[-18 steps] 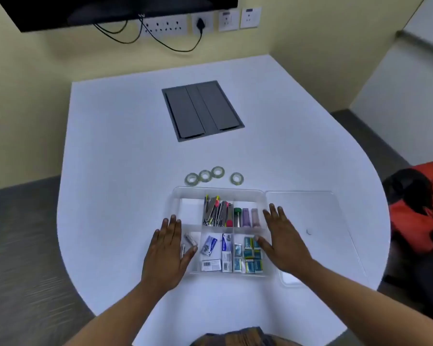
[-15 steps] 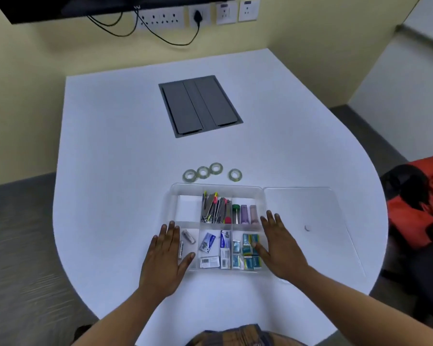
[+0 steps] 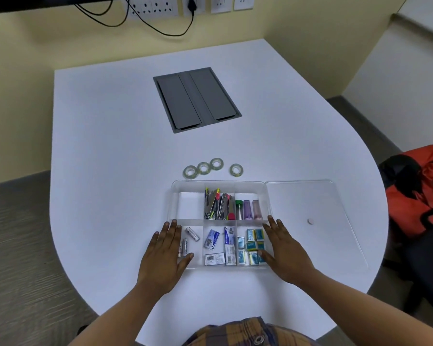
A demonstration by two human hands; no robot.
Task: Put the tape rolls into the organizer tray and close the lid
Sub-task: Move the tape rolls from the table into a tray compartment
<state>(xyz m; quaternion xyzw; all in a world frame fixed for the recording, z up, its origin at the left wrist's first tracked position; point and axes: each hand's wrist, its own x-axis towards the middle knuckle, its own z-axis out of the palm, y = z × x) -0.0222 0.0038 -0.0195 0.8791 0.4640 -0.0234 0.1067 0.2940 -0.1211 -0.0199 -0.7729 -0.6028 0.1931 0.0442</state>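
Observation:
Several clear tape rolls (image 3: 203,168) lie on the white table just beyond the organizer tray (image 3: 175,196), one roll (image 3: 236,169) a little apart to the right. The clear tray has divided compartments with clips, tubes, batteries and small boxes; its far-left compartment is bare. The clear lid (image 3: 310,196) lies flat to the tray's right. My left hand (image 3: 164,255) rests flat against the tray's near-left side, fingers apart. My right hand (image 3: 284,253) rests flat against the near-right side, fingers apart. Neither hand holds anything.
A grey cable hatch (image 3: 196,102) is set into the table farther back. An orange and black bag (image 3: 420,186) sits on a chair at the right. Wall sockets with cables (image 3: 160,8) are behind the table. The table edge curves close to my body.
Both hands have slid back toward me along the tray's sides, the right one most. The tape rolls and lid have not moved.

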